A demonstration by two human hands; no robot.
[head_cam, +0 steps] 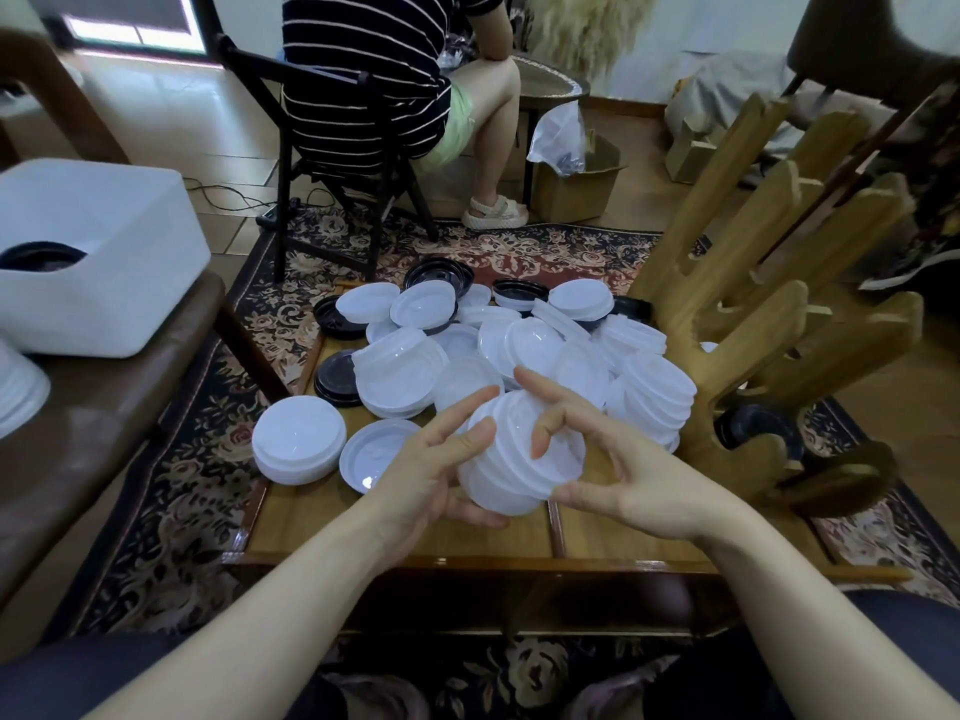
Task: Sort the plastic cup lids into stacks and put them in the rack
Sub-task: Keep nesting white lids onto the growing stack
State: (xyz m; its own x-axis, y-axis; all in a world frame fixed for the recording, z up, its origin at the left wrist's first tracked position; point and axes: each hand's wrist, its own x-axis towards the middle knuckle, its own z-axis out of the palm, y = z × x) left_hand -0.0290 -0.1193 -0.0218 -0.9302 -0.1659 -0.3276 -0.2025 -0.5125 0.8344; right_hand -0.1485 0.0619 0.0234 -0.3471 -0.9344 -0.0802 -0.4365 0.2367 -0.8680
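Head view: left hand (pixel 436 472) and right hand (pixel 631 475) cup white stack (pixel 511 462), fingers loosely curled; square edges before racking in rack (pixel 753 324).

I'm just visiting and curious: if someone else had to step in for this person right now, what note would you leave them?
Left hand: cups the stack of white lids from below and the side.
Right hand: holds the same stack from the right, fingers curled over its top.
The stack is held above the low wooden table.
Done: a few short white stacks stand in the pile of loose lids; something black, probably lids, sits low in the wooden rack.
Left: most white and black lids lie mixed on the table; sort them, stack them and load the rack, starting with the stack in hand.
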